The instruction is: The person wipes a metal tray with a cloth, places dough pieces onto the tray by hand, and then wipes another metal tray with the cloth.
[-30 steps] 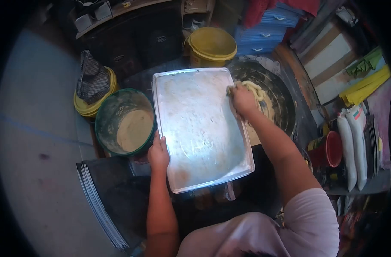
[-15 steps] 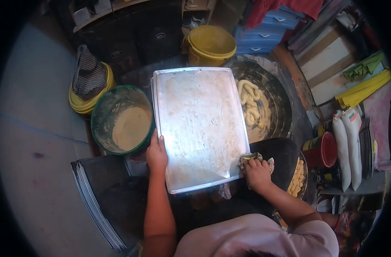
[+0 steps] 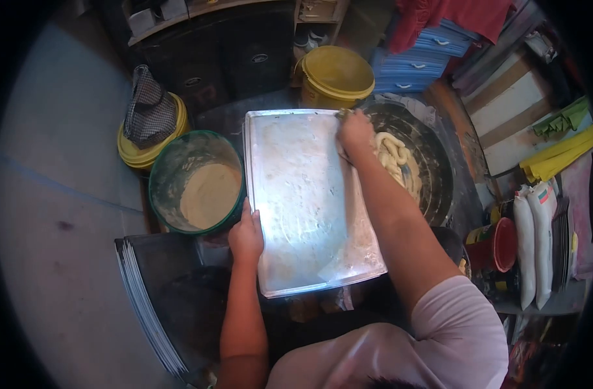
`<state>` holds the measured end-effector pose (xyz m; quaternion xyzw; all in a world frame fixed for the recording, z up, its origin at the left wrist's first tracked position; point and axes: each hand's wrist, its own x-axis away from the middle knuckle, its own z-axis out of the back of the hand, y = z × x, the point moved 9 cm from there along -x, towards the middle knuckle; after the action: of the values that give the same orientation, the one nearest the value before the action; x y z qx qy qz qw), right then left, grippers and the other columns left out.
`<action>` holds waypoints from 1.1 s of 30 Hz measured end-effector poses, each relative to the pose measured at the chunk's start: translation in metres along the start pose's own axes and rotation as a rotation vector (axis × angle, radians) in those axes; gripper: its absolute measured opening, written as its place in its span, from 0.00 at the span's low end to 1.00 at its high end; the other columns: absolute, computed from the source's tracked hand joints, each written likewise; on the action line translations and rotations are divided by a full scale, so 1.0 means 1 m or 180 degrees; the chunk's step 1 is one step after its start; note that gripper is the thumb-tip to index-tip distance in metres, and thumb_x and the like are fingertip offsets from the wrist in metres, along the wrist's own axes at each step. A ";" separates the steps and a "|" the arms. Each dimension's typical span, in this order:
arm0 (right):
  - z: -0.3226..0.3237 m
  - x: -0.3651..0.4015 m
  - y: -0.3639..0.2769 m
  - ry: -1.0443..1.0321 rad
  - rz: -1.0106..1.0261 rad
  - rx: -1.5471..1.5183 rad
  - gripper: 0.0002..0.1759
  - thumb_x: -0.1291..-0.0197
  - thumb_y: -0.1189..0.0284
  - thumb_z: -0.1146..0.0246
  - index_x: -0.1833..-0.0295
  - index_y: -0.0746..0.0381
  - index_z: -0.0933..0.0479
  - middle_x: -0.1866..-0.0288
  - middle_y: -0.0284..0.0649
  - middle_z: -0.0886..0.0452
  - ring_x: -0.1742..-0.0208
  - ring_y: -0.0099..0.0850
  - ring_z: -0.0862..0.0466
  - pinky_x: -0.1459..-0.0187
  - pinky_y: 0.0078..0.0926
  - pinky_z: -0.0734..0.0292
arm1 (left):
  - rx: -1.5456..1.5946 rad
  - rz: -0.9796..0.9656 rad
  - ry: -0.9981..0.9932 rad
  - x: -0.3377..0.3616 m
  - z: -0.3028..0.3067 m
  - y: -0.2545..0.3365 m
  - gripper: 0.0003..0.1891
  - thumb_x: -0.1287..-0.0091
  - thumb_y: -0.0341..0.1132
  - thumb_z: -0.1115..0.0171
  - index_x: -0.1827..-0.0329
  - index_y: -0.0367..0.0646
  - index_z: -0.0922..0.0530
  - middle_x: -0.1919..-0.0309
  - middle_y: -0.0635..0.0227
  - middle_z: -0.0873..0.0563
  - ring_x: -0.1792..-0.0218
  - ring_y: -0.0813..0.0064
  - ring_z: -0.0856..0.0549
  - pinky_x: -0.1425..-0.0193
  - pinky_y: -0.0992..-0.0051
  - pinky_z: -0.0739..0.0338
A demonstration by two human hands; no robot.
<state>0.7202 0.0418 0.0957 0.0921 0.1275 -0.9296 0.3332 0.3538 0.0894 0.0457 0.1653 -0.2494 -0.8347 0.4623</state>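
A shiny metal baking tray (image 3: 300,201) lies in front of me, and a doubled rim on its left suggests another tray beneath. My left hand (image 3: 246,236) grips its left edge, thumb along the rim. At the far right corner of the tray, my right hand (image 3: 357,137) is closed on a crumpled rag (image 3: 343,115), mostly hidden by the fingers. A wet-looking streak runs down the tray's right side. Beyond the right forearm, a large dark basin (image 3: 439,162) holds thick ropes of pale dough (image 3: 394,152), partly covered by the arm.
Left of the tray stands a green tub (image 3: 160,188) with pale powder (image 3: 210,194) inside. A lidded yellow bucket (image 3: 137,152) and an open yellow bucket (image 3: 338,74) stand farther back. Stacked trays (image 3: 144,292) lean at left; a red bucket (image 3: 497,243) is at right.
My right hand has swept the rag from the tray's near right corner up to the far right corner. My left hand still grips the left edge. The view has shifted slightly.
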 end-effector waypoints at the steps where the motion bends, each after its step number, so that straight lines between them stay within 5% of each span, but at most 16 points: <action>1: -0.010 -0.009 -0.020 0.0186 0.0075 -0.0047 0.13 0.44 0.71 0.47 0.58 0.61 0.20 0.52 0.44 0.25 0.45 0.42 0.26 0.50 0.45 0.33 | -0.0021 0.0009 0.0012 0.000 0.000 -0.001 0.23 0.30 0.41 0.50 0.35 0.42 0.31 0.74 0.45 0.18 0.71 0.45 0.18 0.64 0.53 0.25; 7: -0.026 -0.007 -0.153 0.0453 0.0860 -0.0720 0.11 0.44 0.71 0.44 0.59 0.60 0.19 0.54 0.44 0.24 0.47 0.40 0.25 0.52 0.44 0.34 | 0.0137 -0.0242 0.0224 0.001 0.005 0.002 0.23 0.31 0.40 0.48 0.36 0.39 0.31 0.77 0.46 0.18 0.74 0.47 0.18 0.66 0.54 0.25; 10: -0.016 -0.013 -0.175 0.0279 0.1157 -0.1644 0.12 0.41 0.69 0.42 0.55 0.60 0.19 0.56 0.45 0.24 0.48 0.41 0.24 0.51 0.42 0.32 | 0.0007 -0.0035 0.0085 -0.001 0.004 0.001 0.23 0.31 0.41 0.48 0.36 0.41 0.30 0.77 0.46 0.18 0.73 0.47 0.18 0.66 0.54 0.25; 12: 0.000 -0.026 -0.154 0.0348 0.0967 -0.3138 0.13 0.40 0.69 0.40 0.51 0.61 0.20 0.57 0.46 0.24 0.51 0.44 0.23 0.51 0.39 0.30 | -0.0082 0.0020 0.0045 -0.002 -0.001 -0.004 0.22 0.31 0.42 0.48 0.36 0.44 0.30 0.78 0.46 0.18 0.73 0.46 0.18 0.66 0.53 0.25; 16: 0.078 0.041 -0.145 0.0290 0.2301 -0.2562 0.12 0.44 0.73 0.40 0.54 0.63 0.24 0.55 0.50 0.25 0.52 0.49 0.25 0.50 0.37 0.29 | 0.0169 0.0148 0.0003 -0.003 -0.002 -0.006 0.22 0.31 0.43 0.50 0.35 0.48 0.30 0.76 0.45 0.18 0.72 0.45 0.18 0.64 0.51 0.25; 17: 0.049 0.072 -0.133 0.0002 0.2547 -0.2058 0.12 0.47 0.72 0.40 0.55 0.59 0.22 0.55 0.49 0.23 0.53 0.48 0.23 0.51 0.40 0.28 | 0.0201 0.0174 0.0030 -0.003 -0.002 -0.008 0.22 0.31 0.43 0.50 0.35 0.48 0.30 0.76 0.45 0.18 0.72 0.45 0.18 0.64 0.51 0.25; 18: 0.025 0.111 -0.133 -0.1096 0.2740 -0.2005 0.12 0.47 0.69 0.41 0.56 0.56 0.21 0.58 0.47 0.21 0.55 0.46 0.22 0.53 0.42 0.27 | 0.0226 0.0141 0.0001 -0.003 -0.004 -0.010 0.22 0.30 0.43 0.50 0.35 0.48 0.30 0.76 0.45 0.18 0.71 0.44 0.18 0.64 0.51 0.25; 19: 0.037 0.166 -0.147 -0.1926 0.2899 -0.0423 0.12 0.46 0.67 0.41 0.56 0.54 0.20 0.61 0.45 0.20 0.58 0.44 0.20 0.55 0.43 0.26 | 0.0237 0.0105 -0.0037 -0.003 -0.007 -0.011 0.22 0.30 0.43 0.51 0.35 0.49 0.30 0.76 0.44 0.18 0.71 0.44 0.18 0.64 0.51 0.25; 20: 0.018 0.216 -0.137 -0.2310 0.3944 -0.0672 0.14 0.47 0.67 0.40 0.54 0.53 0.20 0.58 0.41 0.20 0.55 0.40 0.21 0.54 0.41 0.28 | 0.0246 0.0131 -0.0026 -0.002 -0.006 -0.011 0.22 0.30 0.43 0.51 0.35 0.49 0.30 0.76 0.44 0.18 0.71 0.44 0.18 0.64 0.51 0.25; 21: 0.019 0.219 -0.131 -0.2324 0.3958 -0.0677 0.14 0.47 0.67 0.40 0.54 0.53 0.20 0.58 0.41 0.20 0.55 0.40 0.21 0.54 0.41 0.28 | 0.0335 0.0097 -0.0032 0.000 -0.003 -0.008 0.22 0.30 0.43 0.51 0.35 0.48 0.30 0.76 0.44 0.18 0.71 0.44 0.18 0.64 0.51 0.25; 23: 0.058 0.220 -0.132 -0.0967 0.4664 -0.1522 0.17 0.48 0.67 0.39 0.50 0.51 0.21 0.55 0.36 0.21 0.51 0.34 0.22 0.53 0.40 0.31 | 0.0410 0.0087 -0.0030 -0.002 -0.003 -0.010 0.22 0.30 0.43 0.51 0.35 0.47 0.30 0.76 0.44 0.18 0.71 0.43 0.18 0.64 0.51 0.25; 25: 0.010 0.162 -0.135 -0.1561 0.3983 -0.0999 0.21 0.51 0.71 0.38 0.48 0.51 0.21 0.48 0.34 0.21 0.50 0.33 0.23 0.51 0.39 0.31 | 0.0369 0.0033 -0.0020 -0.001 -0.004 -0.010 0.22 0.30 0.43 0.51 0.35 0.46 0.31 0.76 0.44 0.18 0.71 0.43 0.18 0.64 0.51 0.26; 28: -0.032 0.031 -0.154 -0.0916 0.3615 -0.1657 0.20 0.49 0.73 0.42 0.48 0.57 0.22 0.46 0.41 0.21 0.50 0.41 0.24 0.49 0.41 0.32 | 0.0398 0.0120 -0.0037 -0.003 -0.004 -0.009 0.22 0.30 0.43 0.51 0.35 0.45 0.30 0.76 0.44 0.18 0.72 0.43 0.18 0.65 0.51 0.25; 30: -0.054 -0.053 -0.168 -0.1111 0.2540 -0.0418 0.20 0.42 0.71 0.44 0.43 0.57 0.24 0.46 0.42 0.22 0.40 0.40 0.29 0.43 0.45 0.36 | 0.0348 0.0195 -0.0075 -0.002 -0.003 -0.006 0.22 0.30 0.43 0.51 0.35 0.45 0.30 0.76 0.44 0.18 0.72 0.43 0.18 0.64 0.51 0.25; 33: -0.016 -0.088 -0.188 0.0371 0.2302 -0.1170 0.19 0.40 0.70 0.43 0.43 0.58 0.24 0.48 0.46 0.22 0.44 0.45 0.28 0.45 0.41 0.33 | 0.0188 0.0264 -0.0117 -0.007 -0.003 -0.009 0.22 0.30 0.43 0.51 0.35 0.46 0.30 0.75 0.44 0.18 0.71 0.43 0.18 0.64 0.51 0.25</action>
<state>0.6681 0.2390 0.1358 0.1224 0.2695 -0.7075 0.6418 0.3526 0.0989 0.0381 0.1530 -0.2891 -0.8100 0.4868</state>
